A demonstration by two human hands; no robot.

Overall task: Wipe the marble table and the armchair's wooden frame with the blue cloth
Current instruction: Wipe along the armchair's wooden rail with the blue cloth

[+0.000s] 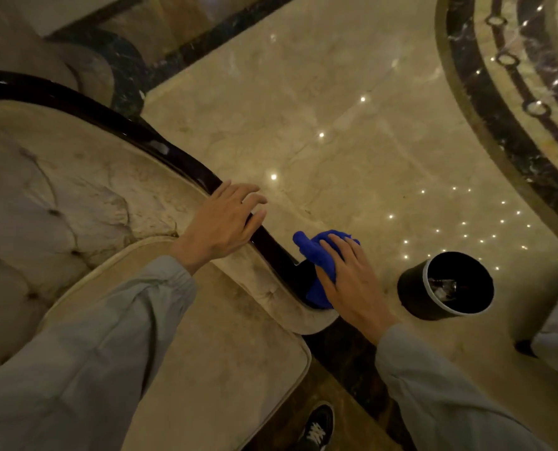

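Under the right grip (352, 281) sits the blue cloth (316, 252), flat fingers pressing it onto the wooden frame (186, 161) at its end; left grip (222, 219) rests loose-fingered on that frame nearby, holding nothing, probably bracing.

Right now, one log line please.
wiping dark wooden armchair frame | right hand presses crumpled blue cloth | left hand rests on frame

Blue cloth (307, 248) partly under right hand (351, 279).
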